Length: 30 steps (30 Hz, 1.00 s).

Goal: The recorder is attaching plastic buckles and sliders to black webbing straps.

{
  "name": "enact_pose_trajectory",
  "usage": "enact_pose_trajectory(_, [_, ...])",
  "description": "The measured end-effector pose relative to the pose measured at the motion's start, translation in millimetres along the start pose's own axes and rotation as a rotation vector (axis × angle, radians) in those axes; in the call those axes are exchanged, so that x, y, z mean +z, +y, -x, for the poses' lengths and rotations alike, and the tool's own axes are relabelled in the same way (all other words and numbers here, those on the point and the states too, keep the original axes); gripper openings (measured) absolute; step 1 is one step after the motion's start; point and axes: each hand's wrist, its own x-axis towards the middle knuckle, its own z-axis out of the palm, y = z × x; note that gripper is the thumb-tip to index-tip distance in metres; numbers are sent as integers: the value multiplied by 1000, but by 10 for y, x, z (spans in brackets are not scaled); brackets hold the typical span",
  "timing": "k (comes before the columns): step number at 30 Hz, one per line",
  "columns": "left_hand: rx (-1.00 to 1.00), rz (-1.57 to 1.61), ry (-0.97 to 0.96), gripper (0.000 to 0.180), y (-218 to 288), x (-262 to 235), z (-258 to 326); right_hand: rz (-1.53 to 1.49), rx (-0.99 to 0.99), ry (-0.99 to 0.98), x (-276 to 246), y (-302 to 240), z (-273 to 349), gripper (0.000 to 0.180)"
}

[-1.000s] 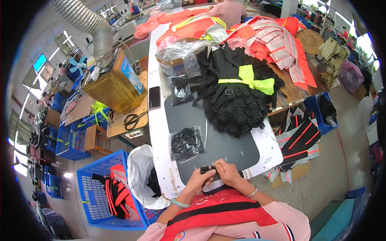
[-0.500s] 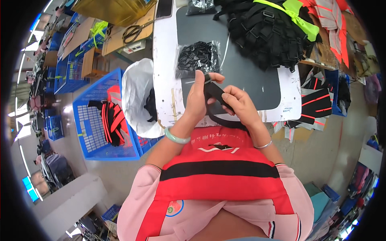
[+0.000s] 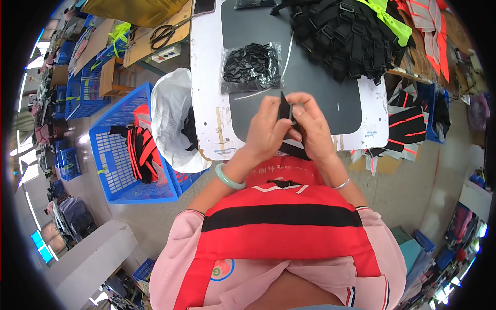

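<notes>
Close together over the near part of the table, my two hands pinch a black webbing strap (image 3: 284, 109). My left hand (image 3: 266, 126) closes on it from the left, thumb and fingers pressed together. My right hand (image 3: 312, 124) grips the same strap from the right. One end sticks up between the fingertips, and more black strap shows below the hands by the red apron (image 3: 281, 223). Whether a buckle sits inside the grip is hidden. Just beyond my hands lies a clear bag of small black plastic pieces (image 3: 250, 67).
A heap of black straps with buckles (image 3: 346, 39), tied with a neon yellow strip (image 3: 388, 23), covers the table's far right. Left stand a white sack (image 3: 173, 119) and a blue crate (image 3: 111, 178) holding orange-striped pieces. Scissors (image 3: 163, 36) lie at the far left.
Both hands have drawn together around the strap, which has turned from slanting to nearly upright. My left hand's raised thumb and fingers have folded down onto it.
</notes>
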Motion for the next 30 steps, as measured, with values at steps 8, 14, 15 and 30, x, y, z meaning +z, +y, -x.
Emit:
enact_pose_trajectory(8, [34, -197, -115, 42, 53, -254, -31, 534, -119, -283, -413, -303, -112, 14])
enact_pose_trajectory(14, [-75, -65, -129, 36, 10, -414, -38, -359, -374, -237, -1150, -893, 16, 14])
enact_pose_trajectory(15, [-78, -68, -126, 36, -9, -423, -45, -385, -426, -112, -1352, -1014, 67, 14])
enact_pose_trajectory(30, [143, -527, -259, 40, 62, -315, -164, 1134, -140, 84, -162, -261, -8, 18])
